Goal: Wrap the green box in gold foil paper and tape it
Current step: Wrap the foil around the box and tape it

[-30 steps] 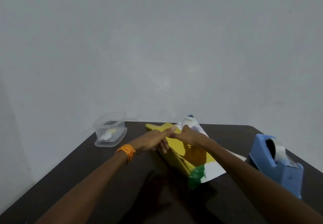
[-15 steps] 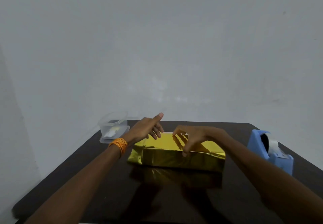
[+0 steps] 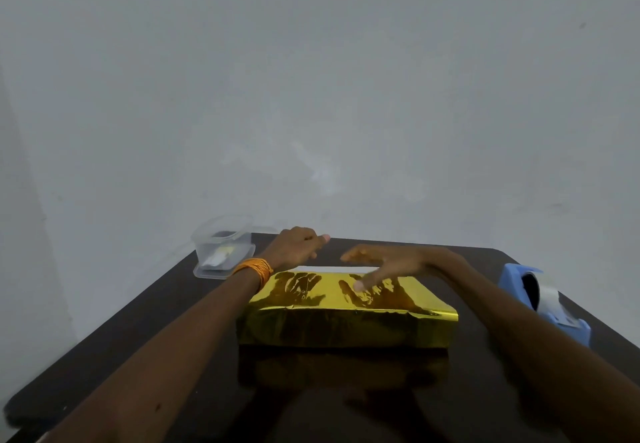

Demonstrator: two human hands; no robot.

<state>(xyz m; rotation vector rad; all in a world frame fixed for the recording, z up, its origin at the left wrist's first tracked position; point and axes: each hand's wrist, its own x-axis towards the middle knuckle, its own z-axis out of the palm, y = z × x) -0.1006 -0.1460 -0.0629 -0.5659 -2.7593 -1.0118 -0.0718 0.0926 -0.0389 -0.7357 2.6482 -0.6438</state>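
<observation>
The box lies across the middle of the dark table, covered in gold foil paper with no green showing. A thin white strip of the paper's underside runs along its far top edge. My left hand, with an orange bangle at the wrist, is at the box's far left corner; its fingers are loosely curled, the thumb points right, and I see nothing in it. My right hand hovers just over the box's top with fingers spread, motion-blurred and holding nothing.
A clear plastic container with something pale inside stands at the table's far left corner. A blue tape dispenser with a roll of tape sits at the right edge. A plain grey wall rises right behind the table.
The box went from half-unwrapped and diagonal to lying square and fully covered in gold. My right hand lifted its fingertips off the top and spread; my left hand curled in its pointing finger.
</observation>
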